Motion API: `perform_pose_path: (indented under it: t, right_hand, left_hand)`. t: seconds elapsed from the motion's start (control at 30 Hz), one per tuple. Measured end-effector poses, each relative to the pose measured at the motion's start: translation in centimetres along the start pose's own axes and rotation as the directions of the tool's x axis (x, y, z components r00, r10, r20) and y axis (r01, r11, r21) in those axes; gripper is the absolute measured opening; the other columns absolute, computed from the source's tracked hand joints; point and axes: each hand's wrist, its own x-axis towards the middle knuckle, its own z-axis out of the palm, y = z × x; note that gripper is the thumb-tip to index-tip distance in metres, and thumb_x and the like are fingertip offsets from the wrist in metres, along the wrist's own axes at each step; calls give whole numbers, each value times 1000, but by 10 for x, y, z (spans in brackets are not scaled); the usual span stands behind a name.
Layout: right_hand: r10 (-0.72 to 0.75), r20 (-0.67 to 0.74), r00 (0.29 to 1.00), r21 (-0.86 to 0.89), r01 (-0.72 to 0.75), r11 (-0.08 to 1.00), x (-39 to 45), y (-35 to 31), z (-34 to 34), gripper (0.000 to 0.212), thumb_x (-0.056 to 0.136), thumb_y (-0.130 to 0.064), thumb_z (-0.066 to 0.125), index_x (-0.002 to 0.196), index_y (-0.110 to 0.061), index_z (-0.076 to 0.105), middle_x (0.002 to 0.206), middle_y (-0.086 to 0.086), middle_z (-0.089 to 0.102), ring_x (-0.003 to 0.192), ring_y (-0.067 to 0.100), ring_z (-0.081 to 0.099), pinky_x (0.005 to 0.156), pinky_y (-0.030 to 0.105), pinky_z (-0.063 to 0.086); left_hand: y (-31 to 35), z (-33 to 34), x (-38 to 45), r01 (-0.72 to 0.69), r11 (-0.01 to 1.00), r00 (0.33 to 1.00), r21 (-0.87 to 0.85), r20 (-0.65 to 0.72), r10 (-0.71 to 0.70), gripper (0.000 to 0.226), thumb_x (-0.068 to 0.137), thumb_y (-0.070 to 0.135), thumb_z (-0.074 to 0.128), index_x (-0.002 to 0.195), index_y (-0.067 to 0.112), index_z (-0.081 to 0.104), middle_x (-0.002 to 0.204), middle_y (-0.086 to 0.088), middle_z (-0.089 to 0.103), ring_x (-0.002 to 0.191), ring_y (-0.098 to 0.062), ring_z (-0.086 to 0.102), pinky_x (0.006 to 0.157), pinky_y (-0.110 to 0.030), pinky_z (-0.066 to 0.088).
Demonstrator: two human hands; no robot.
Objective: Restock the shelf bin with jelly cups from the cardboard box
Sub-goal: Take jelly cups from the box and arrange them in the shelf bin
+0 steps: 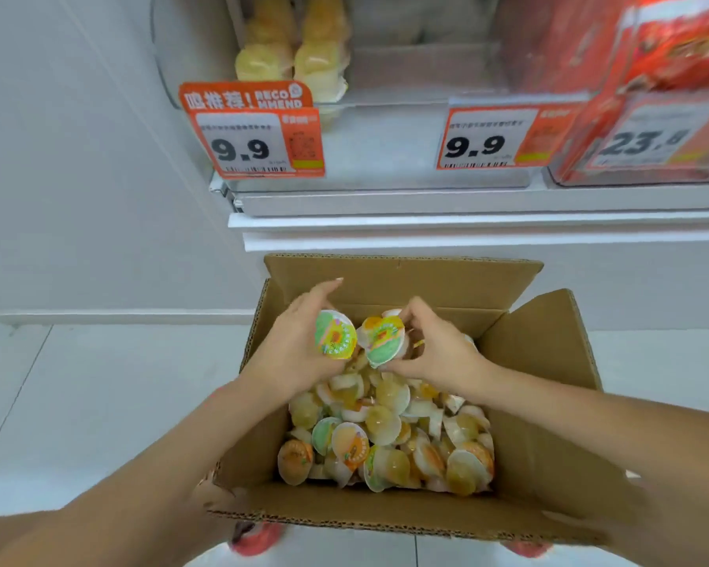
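A: What is in each hand?

B: The left hand (299, 345) has its fingers curled round a small round plastic jelly cup with a green-and-yellow printed foil lid (335, 334), lid turned toward the camera. The right hand (439, 349) pinches a second cup of the same kind, with an orange-and-green lid (384, 339), between thumb and fingertips; more cups seem bunched behind its palm, but I cannot tell how many.

A: And around the hands?

B: Both hover over the far half of the open brown corrugated cardboard box (549, 403). Beneath and nearer the person than the hands lies the loose heap of jelly cups (385, 439), tumbled every way up. Beyond the hands and above them is the white shop shelf (385, 206), carrying a clear plastic bin (406, 63) with pale yellow cups stacked at its left end and orange price tags (258, 133) marked 9.9 in front.

A: How would you expect the cups to handle?

B: Light and small, so several go in one grip. The smooth plastic is likely slippery, and the thin foil lid is the weak spot. I would hold by the rim and wall, not press on the lid, and not squeeze hard.
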Motion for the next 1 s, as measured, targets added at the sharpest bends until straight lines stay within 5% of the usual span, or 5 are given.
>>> perform_pose_path:
  t: [0.23, 0.5, 0.63, 0.9, 1.0]
  right_hand:
    - [-199, -40, 979, 165, 203, 965, -52, -112, -91, 48, 65, -33, 80, 110, -33, 63, 104, -5, 64, 92, 18, 64, 81, 32, 56]
    - [-274, -146, 950, 323, 308, 895, -54, -158, -110, 44, 67, -20, 82, 106, -27, 64, 101, 1, 60, 79, 24, 64, 56, 26, 53]
    - [-228, -151, 962, 419, 271, 867, -53, -163, -114, 51, 67, -24, 73, 117, -20, 64, 112, 13, 63, 90, 29, 66, 72, 25, 56]
    - [-131, -42, 991, 501, 134, 855, -51, -167, -116, 47, 74, -17, 65, 121, -17, 62, 99, 8, 74, 86, 14, 70, 66, 23, 57]
    - [-79, 5, 997, 524, 64, 849, -51, -164, -113, 54, 72, -24, 67, 125, -21, 60, 104, 11, 73, 92, 21, 69, 79, 33, 59]
  left_hand:
    - [82, -66, -30, -101, 991, 995, -89, -20, 100, 74, 50, 30, 92, 107, 35, 45, 86, 21, 68, 83, 6, 62, 65, -6, 44]
    - [135, -71, -25, -175, 926, 978, -335, -167, 124, 58, 45, 46, 87, 99, 37, 68, 93, 19, 71, 91, 2, 63, 82, -24, 51]
    - [141, -70, -25, -214, 902, 964, -375, -232, 132, 50, 46, 58, 78, 92, 42, 68, 84, 13, 71, 81, -5, 64, 75, -30, 54]
    - [137, -62, -23, -222, 881, 943, -417, -322, 85, 91, 44, 58, 79, 130, 35, 55, 105, 27, 67, 99, 8, 62, 84, -18, 52]
    - [137, -59, -23, -222, 904, 934, -366, -347, 88, 91, 50, 48, 87, 132, 35, 52, 108, 24, 65, 102, 6, 60, 89, -23, 52]
